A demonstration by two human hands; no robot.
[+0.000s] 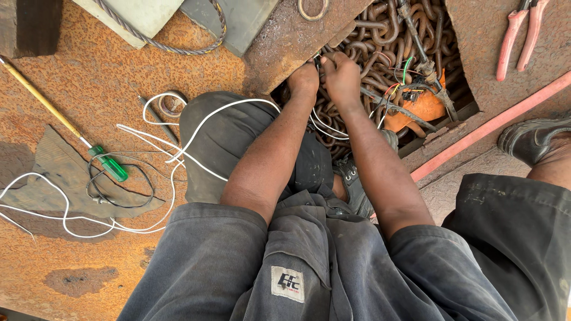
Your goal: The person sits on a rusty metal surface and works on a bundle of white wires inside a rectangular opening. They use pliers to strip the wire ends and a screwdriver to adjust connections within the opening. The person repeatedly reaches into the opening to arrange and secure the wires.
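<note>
My left hand (304,80) and my right hand (342,74) are close together at the edge of a rusty opening, fingers pinched on thin wire ends (318,59) between them. White wires (324,128) run down from the hands, and one loops left over my knee (226,128). Just beyond the hands lies a pile of rusty chain (380,35). To their right sit an orange part (419,107) and coloured wires (399,74).
Red-handled pliers (520,35) lie top right on the rusty plate. A green-handled screwdriver (107,163), black cable (122,193) and loose white wire (59,208) lie on the left. A rope (178,47) crosses grey pads at the top. A boot (532,137) rests at the right.
</note>
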